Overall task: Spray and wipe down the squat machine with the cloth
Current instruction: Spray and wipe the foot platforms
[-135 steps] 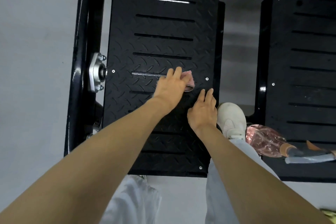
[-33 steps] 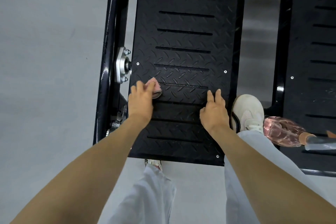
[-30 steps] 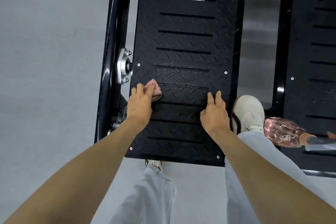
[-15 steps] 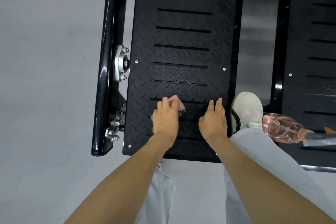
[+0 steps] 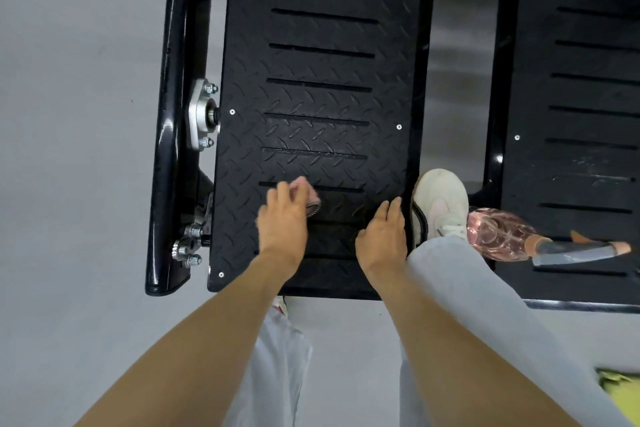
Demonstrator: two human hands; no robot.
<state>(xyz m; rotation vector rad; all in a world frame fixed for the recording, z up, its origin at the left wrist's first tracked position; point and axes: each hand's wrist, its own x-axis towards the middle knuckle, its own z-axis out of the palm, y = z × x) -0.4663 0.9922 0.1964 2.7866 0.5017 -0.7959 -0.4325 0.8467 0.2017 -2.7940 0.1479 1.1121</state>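
The squat machine's left black tread footplate (image 5: 322, 100) fills the centre of the head view. My left hand (image 5: 282, 222) grips a small bunched pink cloth (image 5: 308, 192) and presses it on the near part of the plate, left of centre. The cloth peeks out past my fingertips. My right hand (image 5: 382, 236) lies flat on the same plate near its right edge, fingers straight. A pink spray bottle (image 5: 502, 234) with a grey trigger head lies on its side on the right footplate (image 5: 581, 87).
A black frame tube (image 5: 173, 114) with a silver bearing bracket (image 5: 201, 114) and bolts runs along the plate's left side. My white shoe (image 5: 441, 201) stands in the gap between the two plates. Grey floor lies to the left, and something yellow (image 5: 620, 388) at bottom right.
Over the last second my left hand slid the cloth from the plate's left edge toward me and to the right across the tread. My right hand stayed on the plate.
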